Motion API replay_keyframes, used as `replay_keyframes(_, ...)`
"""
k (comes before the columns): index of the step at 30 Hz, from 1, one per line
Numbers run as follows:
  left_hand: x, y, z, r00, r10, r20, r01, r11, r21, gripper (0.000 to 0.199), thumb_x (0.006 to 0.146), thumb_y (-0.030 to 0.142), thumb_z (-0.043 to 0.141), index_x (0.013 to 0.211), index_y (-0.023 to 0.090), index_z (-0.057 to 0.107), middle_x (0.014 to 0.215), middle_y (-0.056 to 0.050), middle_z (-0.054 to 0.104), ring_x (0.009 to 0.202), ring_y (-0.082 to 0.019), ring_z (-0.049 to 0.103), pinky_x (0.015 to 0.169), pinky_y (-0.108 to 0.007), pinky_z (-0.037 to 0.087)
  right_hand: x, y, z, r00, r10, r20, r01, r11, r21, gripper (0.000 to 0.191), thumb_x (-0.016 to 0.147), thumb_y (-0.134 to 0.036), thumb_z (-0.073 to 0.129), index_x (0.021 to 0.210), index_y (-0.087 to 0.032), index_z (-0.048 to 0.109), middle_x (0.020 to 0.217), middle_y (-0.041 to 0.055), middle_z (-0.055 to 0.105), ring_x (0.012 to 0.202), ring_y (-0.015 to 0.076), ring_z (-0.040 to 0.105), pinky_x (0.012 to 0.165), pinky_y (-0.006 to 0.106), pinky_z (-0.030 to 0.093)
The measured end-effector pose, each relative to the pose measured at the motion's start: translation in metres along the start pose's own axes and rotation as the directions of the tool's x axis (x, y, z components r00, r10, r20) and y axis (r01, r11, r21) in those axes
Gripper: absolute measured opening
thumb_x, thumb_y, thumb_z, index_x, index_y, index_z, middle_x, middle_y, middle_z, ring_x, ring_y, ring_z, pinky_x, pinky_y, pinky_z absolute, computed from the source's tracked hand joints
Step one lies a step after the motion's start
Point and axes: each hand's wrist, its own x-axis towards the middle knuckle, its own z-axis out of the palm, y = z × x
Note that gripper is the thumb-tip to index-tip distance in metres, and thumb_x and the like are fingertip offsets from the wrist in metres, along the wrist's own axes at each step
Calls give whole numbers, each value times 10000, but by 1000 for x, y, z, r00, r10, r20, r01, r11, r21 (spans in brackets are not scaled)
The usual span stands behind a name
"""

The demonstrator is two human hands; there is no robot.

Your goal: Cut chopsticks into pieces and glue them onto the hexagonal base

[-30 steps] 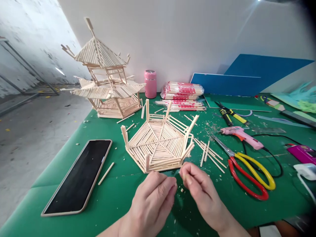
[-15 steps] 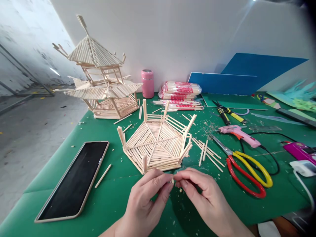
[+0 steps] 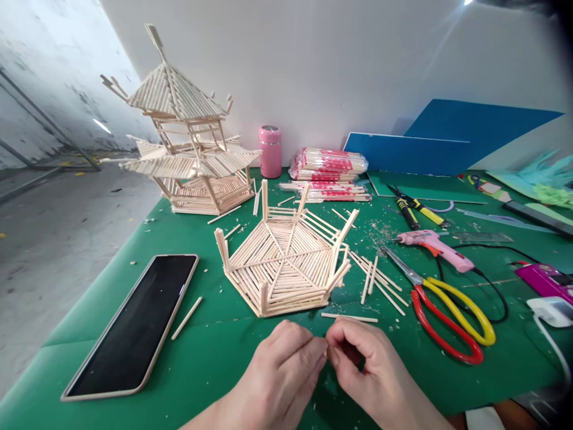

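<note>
My left hand (image 3: 280,373) and my right hand (image 3: 367,367) meet fingertip to fingertip low over the green mat (image 3: 215,352). Their fingers are pinched together; whether a small piece sits between them I cannot tell. Just beyond them lies a single wooden stick (image 3: 349,318). Behind it stands a hexagonal stick base (image 3: 284,263) with short upright posts. A finished stick pagoda (image 3: 188,143) stands at the back left.
A dark phone (image 3: 134,325) lies to the left with a loose stick (image 3: 187,318) beside it. Red-and-yellow scissors (image 3: 447,310), loose sticks (image 3: 378,279), a pink glue gun (image 3: 434,242), pliers (image 3: 414,209), wrapped chopstick packs (image 3: 329,167), a pink jar (image 3: 271,151) and blue boards (image 3: 430,149) fill the right and back.
Both hands have drawn back toward me and lower. A single stick now lies on the mat in front of the base, where none showed before.
</note>
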Motion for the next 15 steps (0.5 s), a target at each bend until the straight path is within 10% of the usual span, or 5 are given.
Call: replay_keyframes(15, 5, -7, 0, 980, -94, -175, 60, 980, -188, 211, 765, 15, 549, 935, 120, 617, 715, -35, 583, 604, -95, 565, 537, -174, 479, -5, 5, -7, 995, 104, 5, -103, 981, 165, 152, 867, -280, 416, 754, -196, 473, 654, -20, 474, 564, 104, 422, 504, 204, 357)
